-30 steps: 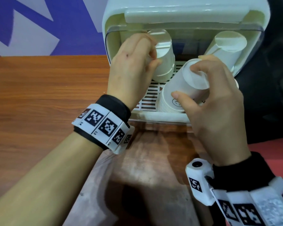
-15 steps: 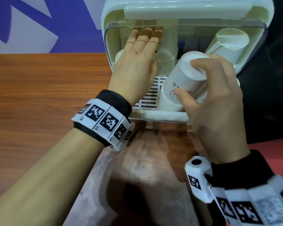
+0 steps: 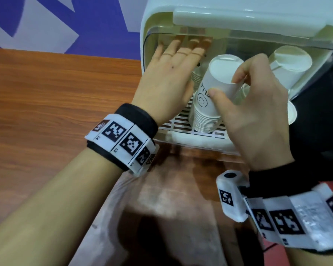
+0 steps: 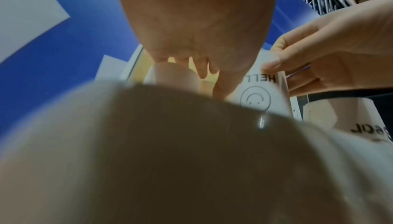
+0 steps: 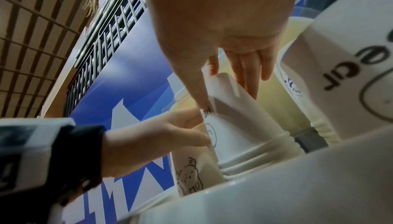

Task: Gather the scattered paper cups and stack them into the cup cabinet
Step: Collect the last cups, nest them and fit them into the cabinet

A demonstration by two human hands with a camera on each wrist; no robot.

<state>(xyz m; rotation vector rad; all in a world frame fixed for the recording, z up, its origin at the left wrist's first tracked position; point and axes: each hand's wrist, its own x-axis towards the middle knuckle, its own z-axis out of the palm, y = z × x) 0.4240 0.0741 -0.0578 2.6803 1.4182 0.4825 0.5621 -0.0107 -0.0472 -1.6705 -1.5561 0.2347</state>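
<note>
The white cup cabinet (image 3: 238,14) stands open on the wooden table. My right hand (image 3: 225,86) grips the top of an upside-down stack of white paper cups (image 3: 206,112) with a smiley face, which stands slightly tilted on the cabinet's slatted floor (image 3: 181,121). My left hand (image 3: 183,52) reaches inside at the left, fingers straight, over another cup stack (image 3: 196,78) that it mostly hides. In the right wrist view that stack (image 5: 189,177) shows a bear drawing. A third stack (image 3: 288,66) leans in the right corner.
The raised clear lid (image 3: 258,39) hangs over both hands. Brown wooden table (image 3: 56,112) spreads to the left, with a blue and white wall (image 3: 46,22) behind. A white cup rim (image 3: 292,115) shows past the cabinet's right side.
My left hand has let go of the cup it held and its fingers have straightened inside the cabinet. The right hand has stood its stack more upright.
</note>
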